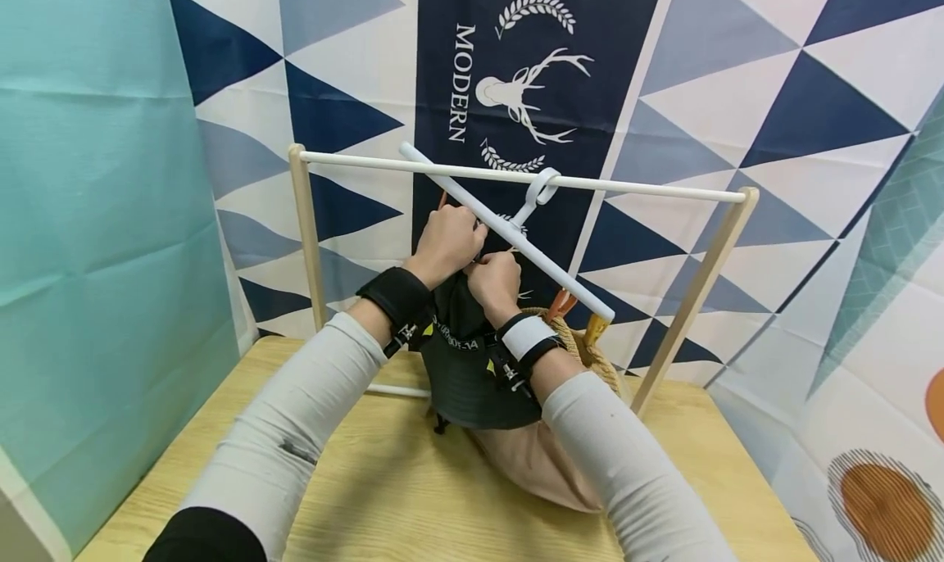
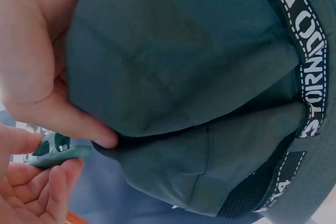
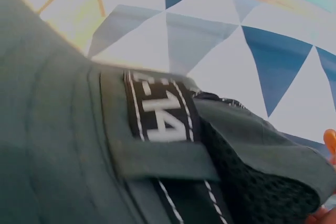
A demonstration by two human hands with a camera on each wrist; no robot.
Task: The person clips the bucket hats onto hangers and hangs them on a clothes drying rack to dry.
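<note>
A dark green bucket hat (image 1: 475, 386) with a lettered band hangs below a pale clip hanger (image 1: 549, 267). My left hand (image 1: 448, 238) is just under the hanger's bar, and the left wrist view shows its fingers pinching a small green clip (image 2: 62, 156). My right hand (image 1: 496, 283) pinches the folded crown of the hat, with a finger against the fold. The clip is close to the crown's edge but apart from it. In the right wrist view the hat band (image 3: 165, 108) reads "14", while most of the hand is out of sight.
The hanger hooks over a white rail (image 1: 649, 188) on a wooden-legged rack. An orange clip (image 1: 562, 303) and a yellow clip (image 1: 596, 328) sit on its lower right end, near a braided-rope item (image 1: 608, 369) and pink cloth (image 1: 542, 468). The wooden table (image 1: 369, 472) lies beneath.
</note>
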